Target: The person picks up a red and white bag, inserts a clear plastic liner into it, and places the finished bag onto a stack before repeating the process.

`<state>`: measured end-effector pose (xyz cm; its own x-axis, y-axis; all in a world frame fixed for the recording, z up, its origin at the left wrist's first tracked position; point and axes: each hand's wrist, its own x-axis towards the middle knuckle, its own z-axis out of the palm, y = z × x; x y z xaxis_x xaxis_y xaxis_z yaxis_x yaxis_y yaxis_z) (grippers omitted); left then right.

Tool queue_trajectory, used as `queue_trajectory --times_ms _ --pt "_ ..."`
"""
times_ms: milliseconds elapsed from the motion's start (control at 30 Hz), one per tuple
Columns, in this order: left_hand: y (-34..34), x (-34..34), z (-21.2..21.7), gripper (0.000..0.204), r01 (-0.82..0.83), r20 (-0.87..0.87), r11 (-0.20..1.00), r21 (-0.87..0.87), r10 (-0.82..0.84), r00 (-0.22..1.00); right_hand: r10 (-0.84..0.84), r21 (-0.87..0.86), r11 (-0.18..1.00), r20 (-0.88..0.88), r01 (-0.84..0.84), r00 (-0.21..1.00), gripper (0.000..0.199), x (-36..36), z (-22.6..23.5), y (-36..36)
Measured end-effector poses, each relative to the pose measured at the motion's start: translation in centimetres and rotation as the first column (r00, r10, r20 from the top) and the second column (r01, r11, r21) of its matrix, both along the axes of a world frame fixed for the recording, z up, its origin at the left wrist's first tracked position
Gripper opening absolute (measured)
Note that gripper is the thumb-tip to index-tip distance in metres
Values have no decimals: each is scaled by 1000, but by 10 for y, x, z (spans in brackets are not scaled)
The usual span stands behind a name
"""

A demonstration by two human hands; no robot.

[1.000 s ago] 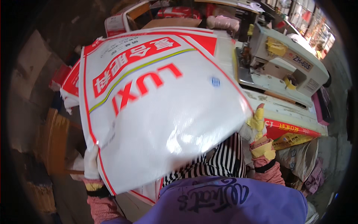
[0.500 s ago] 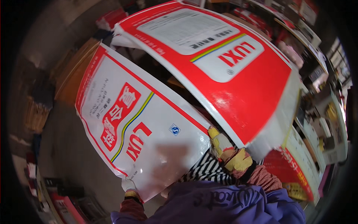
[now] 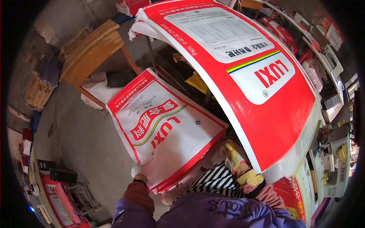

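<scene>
Fingers of the left hand (image 3: 137,171), in a white glove, are pinching the bottom corner of a white sack with red edges (image 3: 163,127), closed tight on it afaict. That sack is lying flat-ish on top of a pile of the same kind, sloping down toward the person's lap. Right hand (image 3: 243,171), in a yellow glove, is sitting w/ its fingers curled at the lower edge of a big red and white sack (image 3: 262,83); can't tell if it's actually gripping or just touching, the sack's edge is covering the fingertips. That big one is arching up and over from the top of the view down to the right, hanging above the smaller sack. Wooden table (image 3: 91,49) is standing upper left on the grey floor (image 3: 83,140), and a sewing machine (image 3: 338,152) is sitting far right.
</scene>
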<state>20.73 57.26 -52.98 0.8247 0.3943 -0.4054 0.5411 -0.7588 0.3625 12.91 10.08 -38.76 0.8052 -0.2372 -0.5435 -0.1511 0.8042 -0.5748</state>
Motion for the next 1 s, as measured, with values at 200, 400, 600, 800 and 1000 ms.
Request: queue_trajectory --times_ms 200,400,600,800,1000 --pt "-3 -3 51 31 126 -25 965 231 -124 992 -76 75 994 2 76 997 22 -24 86 31" --pt "-24 7 81 30 237 -66 924 301 -228 971 -183 128 974 -34 186 983 24 -43 101 27" --pt "51 36 41 32 830 -570 433 351 -605 556 127 -91 991 460 -96 879 38 -77 18 29" --pt "-110 39 131 29 536 317 814 225 -581 749 36 -27 999 88 -33 995 13 -108 139 -4" --pt "-348 -36 315 27 925 809 26 380 -493 -319 -227 -52 974 -102 222 969 10 -145 136 -13"
